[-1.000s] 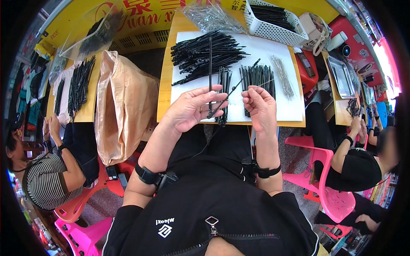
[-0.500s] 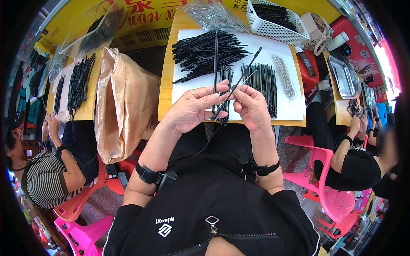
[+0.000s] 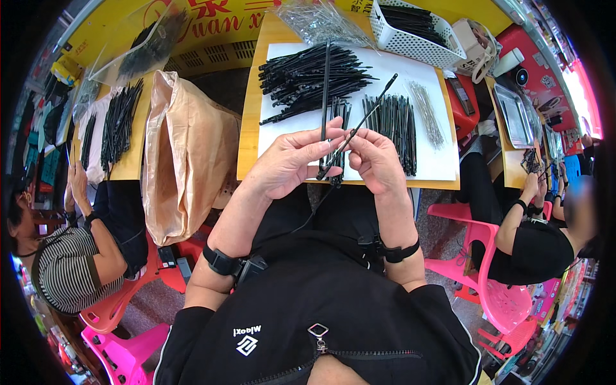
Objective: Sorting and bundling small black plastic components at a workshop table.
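Observation:
Both my hands meet over the near edge of a white sheet (image 3: 431,165). My left hand (image 3: 282,160) has its thumb and fingers closed around the lower part of a slim black rod (image 3: 372,110), which slants up to the right. Fingertips of my right hand (image 3: 380,162) pinch at the same rod, touching the left fingertips. A second, longer black rod (image 3: 326,77) runs upright past my left fingers; whether they grip it, I cannot tell. Beyond lie a loose heap of black rods (image 3: 308,80), a neat row of black rods (image 3: 391,128) and a bundle of thin silver wires (image 3: 425,115).
At the table's back are a clear bag of silver wires (image 3: 321,24) and a white basket (image 3: 420,50) of black rods. Left of the table stands a large brown bag (image 3: 186,160). Seated people work on both sides, near a pink chair (image 3: 491,256).
The slanting rod has tilted slightly, its upper end shifting right. A thin silver wire that stuck out beside my right fingertips no longer shows. Both hands stay nearly in place.

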Demonstrator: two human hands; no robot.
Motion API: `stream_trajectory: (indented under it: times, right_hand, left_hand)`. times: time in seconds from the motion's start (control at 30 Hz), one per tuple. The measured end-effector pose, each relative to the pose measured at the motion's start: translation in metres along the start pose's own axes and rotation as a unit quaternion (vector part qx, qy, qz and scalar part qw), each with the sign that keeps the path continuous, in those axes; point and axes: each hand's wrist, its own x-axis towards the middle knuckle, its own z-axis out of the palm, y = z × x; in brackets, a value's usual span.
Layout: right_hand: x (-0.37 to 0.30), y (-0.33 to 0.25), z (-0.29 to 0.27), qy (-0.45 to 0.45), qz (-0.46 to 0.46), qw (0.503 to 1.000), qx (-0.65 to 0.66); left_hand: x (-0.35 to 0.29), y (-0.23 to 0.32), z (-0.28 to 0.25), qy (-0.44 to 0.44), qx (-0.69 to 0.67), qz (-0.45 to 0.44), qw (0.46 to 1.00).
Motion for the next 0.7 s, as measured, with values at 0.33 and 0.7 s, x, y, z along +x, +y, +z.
stream_trajectory:
  times: [0.33,0.7]
  right_hand:
    - [-0.0001,0.0020,-0.0025,-0.001,0.005,1.000,0.007]
    - [0.0009,0.0038,-0.0047,0.010,0.015,1.000,-0.004]
  left_hand:
    - [0.0005,-0.0018,0.0017,-0.011,0.000,0.008,1.000]
    - [0.0002,-0.0064,-0.0023,-0.022,0.016,0.018,0.999]
